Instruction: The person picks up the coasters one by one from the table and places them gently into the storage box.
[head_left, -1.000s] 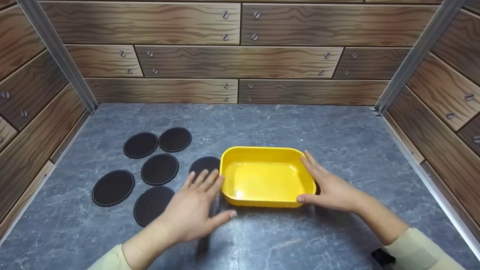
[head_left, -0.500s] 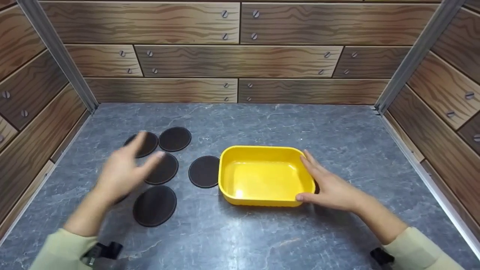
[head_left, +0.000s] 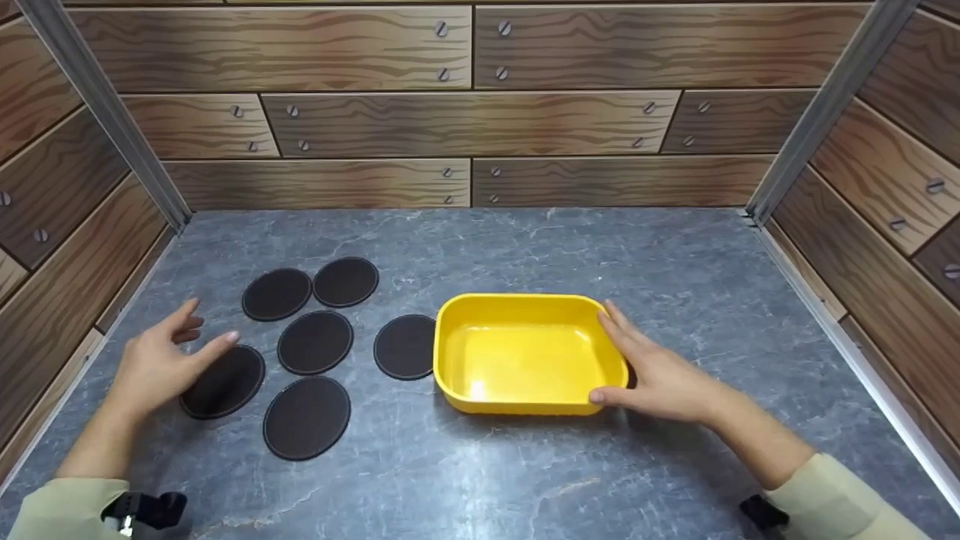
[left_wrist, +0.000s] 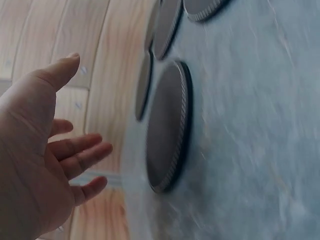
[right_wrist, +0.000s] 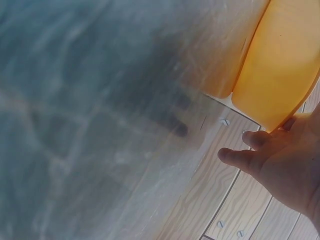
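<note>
Head view shows your left hand hovering open, fingers loosely spread, over the near-left round black coaster; it holds nothing, and you cannot tell from here whether the fingertips touch the disc. Left wrist view confirms the palm is open and off the grey marbled tabletop, with that coaster's ribbed edge just beside it. Five more flat black round coasters lie around it: two at the far side, one in the middle, one nearer you, and one touching or just beside the yellow rectangular plastic tray. Your right hand rests against the tray's right wall, fingers straight along the rim and thumb on the near corner.
</note>
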